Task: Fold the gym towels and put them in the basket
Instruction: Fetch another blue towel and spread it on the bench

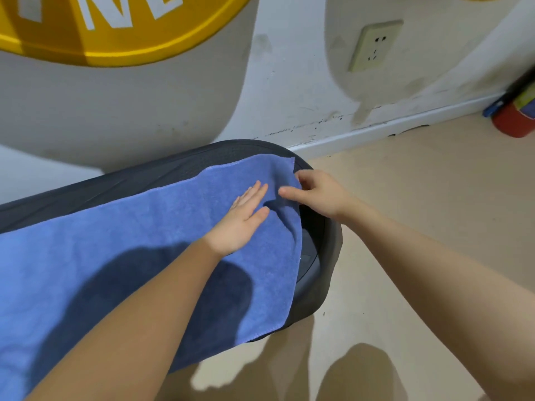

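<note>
Where the dark padded bench (162, 175) curves round at its right end, a blue towel (121, 256) lies spread flat across the top, its right edge draping over the rounded end and its near edge hanging down the front side. The left hand (241, 218) rests palm-down on the towel near that right end, fingers (254, 192) straight and close together, thumb out to the side, pressing the cloth onto the padding. The right hand (317, 195) sits just beside it at the towel's far right corner; its fingers (301, 178) are curled over the edge of the cloth there and the thumb points left toward the other hand, so the corner is pinched between them. A small fold of fabric rises between the two hands. Both forearms reach in from the lower part of the view and throw a dark shadow on the towel's middle.

Behind the bench: a white wall (289, 91) with grey rounded shapes, a yellow sign (115, 30) with white letters, and an electrical socket (375, 44). The floor (419, 183) is beige. A red object (512, 120) stands at the far right by the skirting; what it is cannot be told.
</note>
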### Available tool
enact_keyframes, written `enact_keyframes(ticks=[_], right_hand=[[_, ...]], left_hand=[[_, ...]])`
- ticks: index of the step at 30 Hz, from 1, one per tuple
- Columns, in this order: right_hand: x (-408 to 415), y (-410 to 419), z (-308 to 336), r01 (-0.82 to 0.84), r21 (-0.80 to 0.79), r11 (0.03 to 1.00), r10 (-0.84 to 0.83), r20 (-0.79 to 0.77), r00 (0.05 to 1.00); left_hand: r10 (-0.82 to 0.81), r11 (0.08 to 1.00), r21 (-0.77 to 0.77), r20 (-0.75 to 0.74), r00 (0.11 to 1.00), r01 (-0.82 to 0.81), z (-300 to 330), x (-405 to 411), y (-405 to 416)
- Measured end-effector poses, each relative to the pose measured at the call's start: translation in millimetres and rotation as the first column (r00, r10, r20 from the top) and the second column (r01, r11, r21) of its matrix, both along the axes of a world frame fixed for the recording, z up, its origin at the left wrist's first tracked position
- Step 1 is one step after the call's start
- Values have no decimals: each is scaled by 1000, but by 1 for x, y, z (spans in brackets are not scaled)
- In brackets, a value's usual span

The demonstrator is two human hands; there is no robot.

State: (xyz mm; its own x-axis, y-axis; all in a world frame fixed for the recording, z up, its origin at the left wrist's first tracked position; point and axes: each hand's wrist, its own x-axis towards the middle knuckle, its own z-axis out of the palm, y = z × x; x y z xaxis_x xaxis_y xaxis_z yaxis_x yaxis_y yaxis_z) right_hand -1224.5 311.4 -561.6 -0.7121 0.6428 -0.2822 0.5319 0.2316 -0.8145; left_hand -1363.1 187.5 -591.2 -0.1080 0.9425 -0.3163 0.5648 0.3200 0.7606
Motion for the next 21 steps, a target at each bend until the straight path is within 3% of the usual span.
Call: enact_keyframes(ticks=[3,6,9,11,15,17,19,21], right_hand=[[11,4,-1,-109,-174,979,100,-61,993],[14,3,-2,-48,-277,960,6,-150,989],[11,3,-1,153,-103,983,-167,-141,976],[15,5,4,190,-60,980,-194,-74,978],[44,4,16,26,-326,945,21,139,990],[59,1,18,-28,-428,903,105,156,982],[69,-4,17,-33,-447,894,115,158,981],[75,-12,15,-25,-381,924,101,179,979]], left_hand=[[2,1000,-6,-15,1000,-2,-2,0,1],[-4,1000,-16,-29,1000,3,-4,2,2],[-3,1000,-30,-78,997,1,-7,4,5],[-17,999,-49,-135,991,10,-8,7,6],[17,996,-87,-217,976,-36,-5,17,9],[110,988,-73,-267,957,-134,1,23,17],[163,984,-8,-372,914,-179,11,29,29],[78,994,99,-473,878,-35,22,34,43]])
